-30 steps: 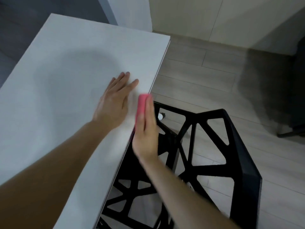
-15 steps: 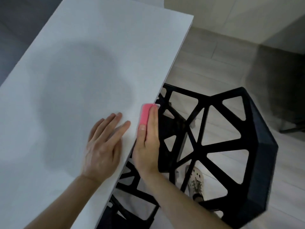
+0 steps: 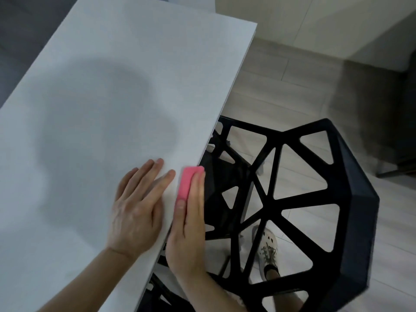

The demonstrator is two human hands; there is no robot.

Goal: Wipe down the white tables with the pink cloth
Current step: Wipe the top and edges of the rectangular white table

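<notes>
A white table [image 3: 108, 91] fills the left of the head view, its right edge running diagonally toward me. My left hand [image 3: 137, 210] lies flat on the tabletop close to that edge, fingers straight. My right hand [image 3: 189, 224] presses a folded pink cloth [image 3: 188, 183] against the side edge of the table, fingers straight along the cloth and thumb on its top. Most of the cloth is hidden under my fingers.
A black chair [image 3: 299, 210] with a triangular cut-out frame stands right beside the table edge, under my right hand. My foot in a light shoe [image 3: 267, 251] shows through the chair. Pale wood floor [image 3: 281, 70] and a cream wall lie beyond. A dark furniture piece sits far right.
Both hands have slid back along the table edge toward me, the right one dragging the pink cloth along the edge. The camera view has shifted, showing more of the chair.
</notes>
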